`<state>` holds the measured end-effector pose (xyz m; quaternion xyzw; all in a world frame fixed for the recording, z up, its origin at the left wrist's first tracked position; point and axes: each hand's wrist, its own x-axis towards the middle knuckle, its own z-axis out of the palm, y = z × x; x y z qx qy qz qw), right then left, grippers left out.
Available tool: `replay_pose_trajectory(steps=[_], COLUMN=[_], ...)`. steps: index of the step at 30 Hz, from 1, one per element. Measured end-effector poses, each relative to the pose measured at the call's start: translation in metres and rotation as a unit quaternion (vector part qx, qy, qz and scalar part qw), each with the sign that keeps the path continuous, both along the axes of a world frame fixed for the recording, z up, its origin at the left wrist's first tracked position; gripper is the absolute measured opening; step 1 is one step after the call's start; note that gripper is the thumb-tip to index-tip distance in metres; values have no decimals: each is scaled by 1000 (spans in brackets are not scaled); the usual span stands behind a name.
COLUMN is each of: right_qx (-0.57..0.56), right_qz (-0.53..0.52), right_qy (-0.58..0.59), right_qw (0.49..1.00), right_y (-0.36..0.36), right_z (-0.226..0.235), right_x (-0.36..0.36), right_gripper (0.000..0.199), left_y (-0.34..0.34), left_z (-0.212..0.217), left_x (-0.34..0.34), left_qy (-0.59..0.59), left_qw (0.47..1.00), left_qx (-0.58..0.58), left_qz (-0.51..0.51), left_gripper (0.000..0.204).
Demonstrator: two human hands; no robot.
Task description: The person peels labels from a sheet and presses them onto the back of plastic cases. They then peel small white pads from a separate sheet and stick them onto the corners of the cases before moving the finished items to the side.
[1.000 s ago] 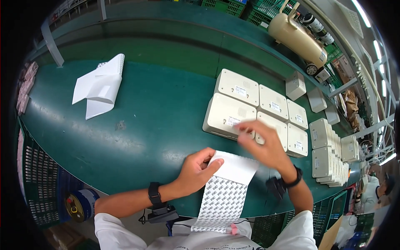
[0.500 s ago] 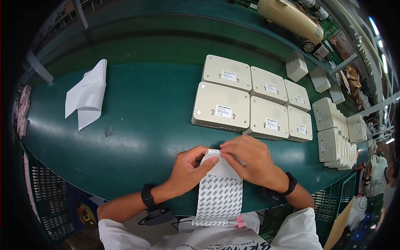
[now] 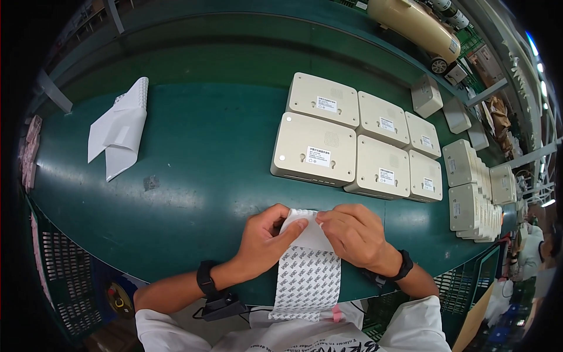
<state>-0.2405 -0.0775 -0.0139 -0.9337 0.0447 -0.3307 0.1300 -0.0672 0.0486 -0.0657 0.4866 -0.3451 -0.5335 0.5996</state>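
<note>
A long strip of adhesive sheet (image 3: 308, 278) hangs from the table edge toward my lap, its backing covered in a repeating dark print. Its upper end is folded over, showing a plain white side. My left hand (image 3: 267, 237) grips that folded end between thumb and fingers. At the fold's right corner, the thumb and fingertips of my right hand (image 3: 355, 234) are pinched together; whatever is between them is too small to make out. Beyond my hands lies a cream plastic box (image 3: 314, 149), back side up, with two white round dots at its left corners.
More cream boxes (image 3: 381, 167) with labels lie in two rows beside it. Stacked boxes (image 3: 463, 205) stand at the right. Crumpled white sheet (image 3: 123, 129) lies at the left. Green crates (image 3: 64, 276) flank the table below. A beige tank (image 3: 413, 26) is at the back.
My right hand has drawn slightly to the right and down at the fold's corner, its fingers more tightly bunched. My left hand keeps its grip. The view has shifted a little.
</note>
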Motion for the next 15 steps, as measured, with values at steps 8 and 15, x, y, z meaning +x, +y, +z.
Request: replay_pose_trajectory(steps=[8, 15], right_qx=[324, 156], right_qz=[-201, -176], right_qy=[32, 77], right_qw=[924, 969], right_y=[-59, -58], right_z=[7, 6], right_x=[-9, -11], right_gripper=[14, 16], left_y=[-2, -1], left_z=[5, 4], left_x=[0, 1], left_qy=[15, 3], left_qw=[1000, 999], left_qx=[24, 29], left_qz=[-5, -14], left_gripper=[17, 16])
